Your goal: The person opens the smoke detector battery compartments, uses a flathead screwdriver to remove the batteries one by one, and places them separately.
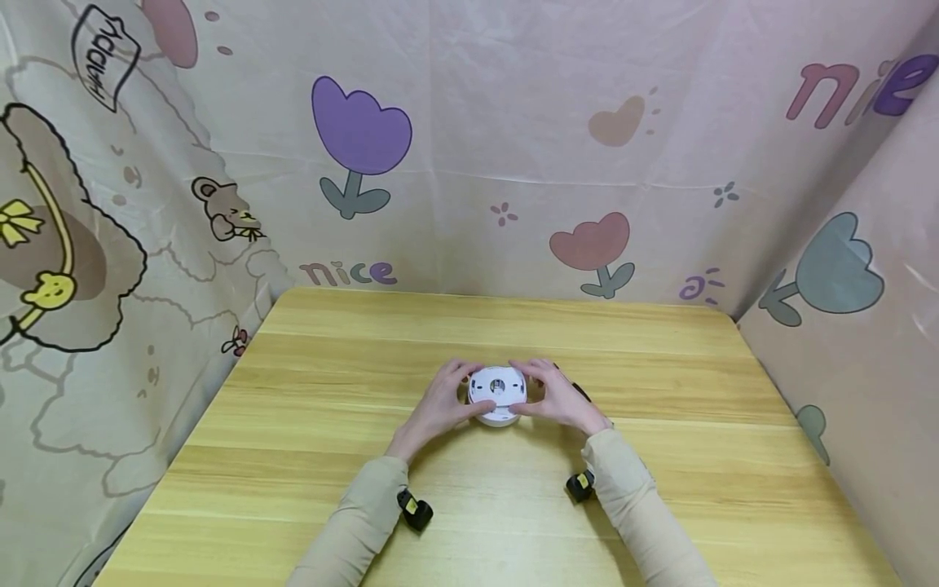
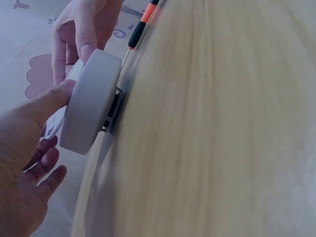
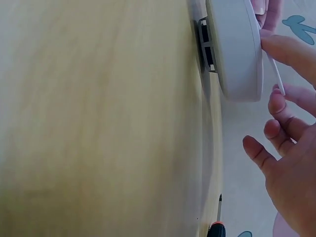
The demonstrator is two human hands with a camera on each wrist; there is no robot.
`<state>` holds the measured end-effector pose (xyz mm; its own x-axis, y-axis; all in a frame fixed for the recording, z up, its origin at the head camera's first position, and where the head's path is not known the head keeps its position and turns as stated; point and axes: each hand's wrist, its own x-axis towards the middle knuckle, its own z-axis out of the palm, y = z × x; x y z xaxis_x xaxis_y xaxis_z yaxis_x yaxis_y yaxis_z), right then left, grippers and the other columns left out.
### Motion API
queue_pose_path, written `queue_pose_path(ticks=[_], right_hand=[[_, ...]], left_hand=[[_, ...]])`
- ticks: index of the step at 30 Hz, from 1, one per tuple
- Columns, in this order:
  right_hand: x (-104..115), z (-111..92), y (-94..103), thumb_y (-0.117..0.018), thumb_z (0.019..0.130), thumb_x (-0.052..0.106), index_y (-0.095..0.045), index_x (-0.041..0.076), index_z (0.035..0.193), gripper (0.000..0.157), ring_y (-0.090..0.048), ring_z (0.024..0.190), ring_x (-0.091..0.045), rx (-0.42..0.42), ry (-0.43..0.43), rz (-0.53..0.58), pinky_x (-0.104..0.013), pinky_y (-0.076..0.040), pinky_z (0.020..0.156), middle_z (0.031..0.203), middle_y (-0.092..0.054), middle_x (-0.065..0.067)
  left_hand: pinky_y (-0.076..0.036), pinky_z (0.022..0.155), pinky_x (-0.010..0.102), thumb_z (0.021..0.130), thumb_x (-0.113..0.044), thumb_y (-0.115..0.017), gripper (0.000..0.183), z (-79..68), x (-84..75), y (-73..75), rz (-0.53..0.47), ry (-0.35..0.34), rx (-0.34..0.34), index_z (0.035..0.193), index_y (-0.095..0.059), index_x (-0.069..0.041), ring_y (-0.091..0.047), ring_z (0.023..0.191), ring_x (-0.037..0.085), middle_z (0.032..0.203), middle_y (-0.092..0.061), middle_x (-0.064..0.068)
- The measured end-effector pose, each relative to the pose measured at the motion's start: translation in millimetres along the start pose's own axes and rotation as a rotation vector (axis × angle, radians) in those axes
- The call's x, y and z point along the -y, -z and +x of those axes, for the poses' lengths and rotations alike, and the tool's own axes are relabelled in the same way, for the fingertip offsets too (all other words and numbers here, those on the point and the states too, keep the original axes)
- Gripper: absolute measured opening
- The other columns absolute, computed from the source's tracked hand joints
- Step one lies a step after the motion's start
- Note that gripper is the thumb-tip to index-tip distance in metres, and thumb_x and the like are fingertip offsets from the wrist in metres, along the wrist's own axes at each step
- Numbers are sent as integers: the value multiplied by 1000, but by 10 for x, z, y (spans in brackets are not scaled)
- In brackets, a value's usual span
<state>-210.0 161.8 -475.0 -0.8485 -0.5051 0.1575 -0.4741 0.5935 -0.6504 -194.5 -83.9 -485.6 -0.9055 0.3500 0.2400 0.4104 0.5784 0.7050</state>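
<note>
A round white smoke detector (image 1: 500, 419) is held between both hands close over the table, its vented grey underside (image 2: 112, 111) facing down. On its upper face sits a thin white mounting plate (image 1: 480, 390) with a round central hole. In the right wrist view the plate's edge (image 3: 276, 74) stands at an angle away from the body. My left hand (image 1: 443, 399) grips the left side, thumb at the near rim and fingers at the far edge. From the right side, my right hand (image 1: 555, 398) grips it the same way, thumb near, fingertips at the plate's far edge.
An orange-and-black screwdriver (image 2: 143, 22) lies on the table just beyond the right hand, mostly hidden by it in the head view. The wood-grain table (image 1: 352, 359) meets a printed cloth backdrop (image 1: 469, 163) at the back and sides.
</note>
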Motion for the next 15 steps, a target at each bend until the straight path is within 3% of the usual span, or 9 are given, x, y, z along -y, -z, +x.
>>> queue_pose_path(ticks=[8,15], right_hand=[[18,-8,3,-85,79,22,-51,6,147,77,-55,125,-35,-30,19,3,-61,-47,107,135,-58,-17],[0,2,7,-90,73,20,-60,1,136,72,-59,113,-27,-123,80,7,-52,-54,101,120,-66,-13]], left_hand=[[-52,105,48,79,-31,-86,75,25,-27,1,-44,-10,-3,141,-55,-1,-58,116,28,127,-59,14],[-47,111,55,79,-22,-87,79,45,-39,36,-173,3,10,146,-50,-2,-57,127,36,141,-55,16]])
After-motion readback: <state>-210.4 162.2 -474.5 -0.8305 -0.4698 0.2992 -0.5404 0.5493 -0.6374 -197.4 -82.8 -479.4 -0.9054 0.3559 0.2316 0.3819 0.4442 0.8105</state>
